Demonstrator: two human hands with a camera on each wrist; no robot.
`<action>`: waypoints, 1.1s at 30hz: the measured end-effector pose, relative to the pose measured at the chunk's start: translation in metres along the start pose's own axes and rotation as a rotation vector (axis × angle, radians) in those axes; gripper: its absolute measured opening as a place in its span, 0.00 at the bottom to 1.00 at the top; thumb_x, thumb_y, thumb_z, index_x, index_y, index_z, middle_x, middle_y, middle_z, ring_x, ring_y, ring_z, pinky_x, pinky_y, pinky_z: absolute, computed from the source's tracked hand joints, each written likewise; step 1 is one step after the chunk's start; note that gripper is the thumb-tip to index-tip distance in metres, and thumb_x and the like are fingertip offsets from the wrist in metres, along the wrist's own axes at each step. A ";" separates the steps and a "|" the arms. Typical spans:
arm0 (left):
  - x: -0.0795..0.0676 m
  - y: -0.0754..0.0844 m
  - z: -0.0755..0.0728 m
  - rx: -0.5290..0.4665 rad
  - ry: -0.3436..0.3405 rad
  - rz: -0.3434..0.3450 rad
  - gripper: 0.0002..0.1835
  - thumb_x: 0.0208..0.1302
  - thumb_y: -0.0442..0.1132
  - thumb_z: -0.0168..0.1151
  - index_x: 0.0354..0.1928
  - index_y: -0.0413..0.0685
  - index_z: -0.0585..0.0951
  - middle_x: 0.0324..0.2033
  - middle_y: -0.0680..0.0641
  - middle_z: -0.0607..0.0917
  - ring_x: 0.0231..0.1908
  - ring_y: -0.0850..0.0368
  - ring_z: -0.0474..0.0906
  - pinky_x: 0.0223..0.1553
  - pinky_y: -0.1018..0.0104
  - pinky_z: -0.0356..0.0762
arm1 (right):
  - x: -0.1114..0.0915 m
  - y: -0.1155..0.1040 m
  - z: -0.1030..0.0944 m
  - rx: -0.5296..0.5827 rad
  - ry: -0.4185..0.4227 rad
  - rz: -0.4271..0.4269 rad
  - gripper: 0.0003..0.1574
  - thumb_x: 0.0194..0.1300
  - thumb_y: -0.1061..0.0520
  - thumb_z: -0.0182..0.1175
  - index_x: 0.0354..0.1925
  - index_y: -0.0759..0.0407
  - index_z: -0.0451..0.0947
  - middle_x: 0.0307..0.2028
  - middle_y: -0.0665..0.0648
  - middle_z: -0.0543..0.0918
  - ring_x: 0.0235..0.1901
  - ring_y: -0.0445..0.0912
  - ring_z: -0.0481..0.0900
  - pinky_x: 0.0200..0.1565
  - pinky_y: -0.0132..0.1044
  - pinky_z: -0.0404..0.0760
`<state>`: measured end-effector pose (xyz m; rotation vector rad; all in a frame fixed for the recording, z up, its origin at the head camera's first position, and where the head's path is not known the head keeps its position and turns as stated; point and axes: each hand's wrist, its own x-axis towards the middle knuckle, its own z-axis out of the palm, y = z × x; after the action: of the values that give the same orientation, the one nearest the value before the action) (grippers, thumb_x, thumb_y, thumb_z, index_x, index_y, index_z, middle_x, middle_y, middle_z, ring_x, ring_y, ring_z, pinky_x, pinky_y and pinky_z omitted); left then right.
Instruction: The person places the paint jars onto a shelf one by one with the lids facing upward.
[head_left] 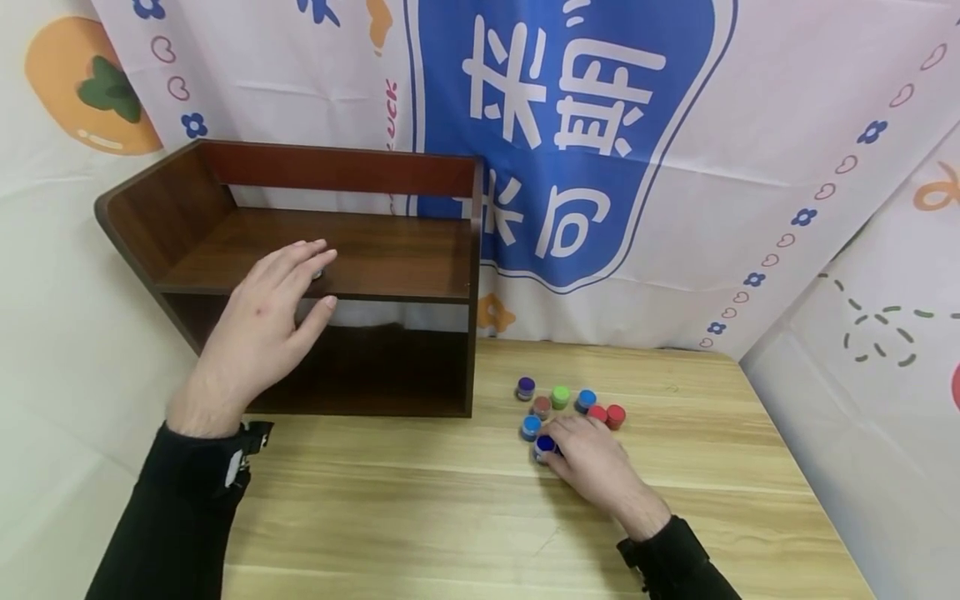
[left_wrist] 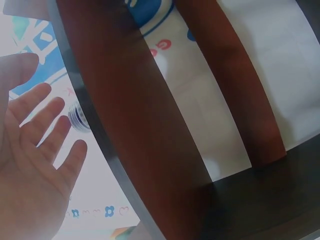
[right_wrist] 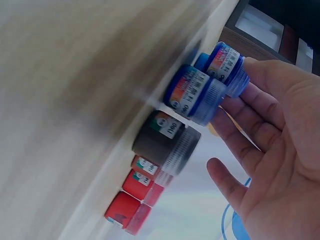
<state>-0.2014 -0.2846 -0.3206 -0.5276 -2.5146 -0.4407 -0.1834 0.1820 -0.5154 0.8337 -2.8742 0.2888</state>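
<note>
My right hand (head_left: 592,462) reaches down to a group of small paint jars on the table, pinching a dark blue paint jar (head_left: 544,448) between thumb and fingers. In the right wrist view its thumb lies against that jar (right_wrist: 225,62), and another blue jar (right_wrist: 192,95) stands close beside it. A dark jar (right_wrist: 162,140) and red jars (right_wrist: 127,210) line up behind. My left hand (head_left: 262,321) hovers at the upper board of the brown shelf (head_left: 360,250), fingers extended. Close to those fingers, a small jar (left_wrist: 79,117) shows past the board's edge, partly hidden.
Purple (head_left: 526,387), green (head_left: 560,397), brown (head_left: 542,407) and light blue jars (head_left: 531,427) stand near the right hand. The shelf's side panel (head_left: 475,333) rises left of them. A printed cloth (head_left: 675,250) hangs behind the wooden table (head_left: 390,500).
</note>
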 end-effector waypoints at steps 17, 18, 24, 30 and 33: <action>-0.020 0.030 0.037 -0.073 0.017 0.091 0.35 0.83 0.39 0.73 0.87 0.50 0.76 0.84 0.39 0.80 0.84 0.35 0.73 0.81 0.22 0.74 | 0.010 -0.008 -0.033 0.044 0.096 -0.026 0.25 0.83 0.44 0.76 0.69 0.53 0.89 0.63 0.53 0.95 0.67 0.53 0.92 0.71 0.56 0.91; -0.022 0.032 0.040 -0.079 0.021 0.097 0.34 0.83 0.38 0.73 0.86 0.49 0.77 0.83 0.39 0.80 0.84 0.35 0.73 0.81 0.23 0.74 | 0.010 -0.009 -0.035 0.051 0.100 -0.029 0.25 0.84 0.43 0.75 0.69 0.53 0.89 0.64 0.53 0.95 0.67 0.53 0.92 0.72 0.56 0.91; -0.031 0.043 0.058 -0.102 0.066 0.112 0.30 0.83 0.38 0.73 0.82 0.48 0.80 0.83 0.40 0.80 0.82 0.34 0.75 0.80 0.24 0.77 | 0.014 -0.017 -0.047 0.102 0.130 -0.046 0.24 0.85 0.44 0.73 0.69 0.52 0.89 0.66 0.53 0.95 0.67 0.53 0.93 0.72 0.58 0.90; -0.036 0.057 0.076 -0.143 0.046 0.139 0.28 0.84 0.40 0.73 0.81 0.47 0.81 0.81 0.41 0.83 0.81 0.36 0.77 0.79 0.27 0.79 | 0.019 -0.026 -0.057 0.132 0.169 -0.060 0.23 0.85 0.44 0.73 0.68 0.51 0.89 0.62 0.51 0.96 0.63 0.52 0.93 0.68 0.58 0.92; -0.037 0.065 0.085 -0.165 0.021 0.145 0.28 0.85 0.41 0.72 0.80 0.48 0.82 0.80 0.42 0.83 0.81 0.38 0.78 0.79 0.28 0.80 | 0.023 -0.030 -0.062 0.145 0.179 -0.060 0.23 0.85 0.43 0.73 0.68 0.51 0.90 0.61 0.51 0.96 0.63 0.52 0.93 0.66 0.58 0.92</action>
<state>-0.1796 -0.2042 -0.3968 -0.7595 -2.4124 -0.5982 -0.1815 0.1588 -0.4461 0.8685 -2.6825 0.5411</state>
